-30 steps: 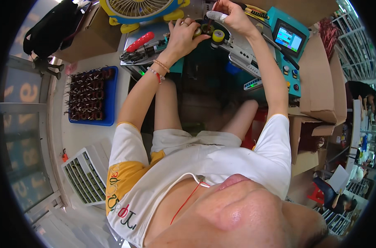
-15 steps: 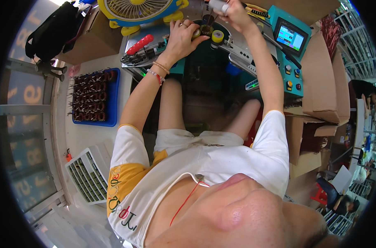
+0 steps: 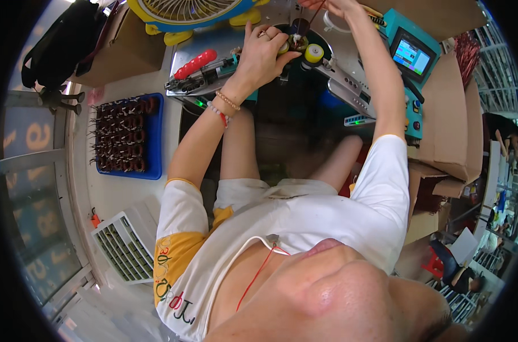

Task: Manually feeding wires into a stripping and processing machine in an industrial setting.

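One dark-red wire is pinched in the right hand, apart from the left hand, whose grip I cannot tell beside the coil between yellow rollers, where an uneven pull could snag the wire.

I see a blue-and-yellow fan at the top edge, and a black bag beside a cardboard box upper left. Lower left, I have a white slatted unit near a window; at right, an open carton; lower right, a red seat.
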Demonstrator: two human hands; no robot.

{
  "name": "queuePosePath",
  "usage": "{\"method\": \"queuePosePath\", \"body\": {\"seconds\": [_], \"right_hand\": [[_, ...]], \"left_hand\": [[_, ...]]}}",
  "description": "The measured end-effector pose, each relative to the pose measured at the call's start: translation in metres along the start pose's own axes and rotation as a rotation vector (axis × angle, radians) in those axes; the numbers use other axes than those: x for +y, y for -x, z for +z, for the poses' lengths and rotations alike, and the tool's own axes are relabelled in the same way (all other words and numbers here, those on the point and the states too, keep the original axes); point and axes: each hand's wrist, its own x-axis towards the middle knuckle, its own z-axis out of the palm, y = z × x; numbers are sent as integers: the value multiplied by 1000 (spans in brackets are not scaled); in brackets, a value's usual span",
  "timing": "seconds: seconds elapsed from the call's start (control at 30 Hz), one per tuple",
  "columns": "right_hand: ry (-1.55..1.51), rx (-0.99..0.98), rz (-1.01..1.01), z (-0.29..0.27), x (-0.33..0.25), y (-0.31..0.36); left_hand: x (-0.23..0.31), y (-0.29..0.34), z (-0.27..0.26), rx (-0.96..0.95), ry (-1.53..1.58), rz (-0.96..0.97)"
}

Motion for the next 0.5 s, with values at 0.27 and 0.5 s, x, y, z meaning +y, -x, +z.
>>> {"method": "queuePosePath", "body": {"seconds": [0.27, 0.5], "right_hand": [[701, -50, -75, 78, -16, 170], [276, 264, -189, 110, 206, 131]], "left_hand": [[-11, 9, -4, 23, -96, 32], [10, -17, 3, 27, -61, 141]]}}
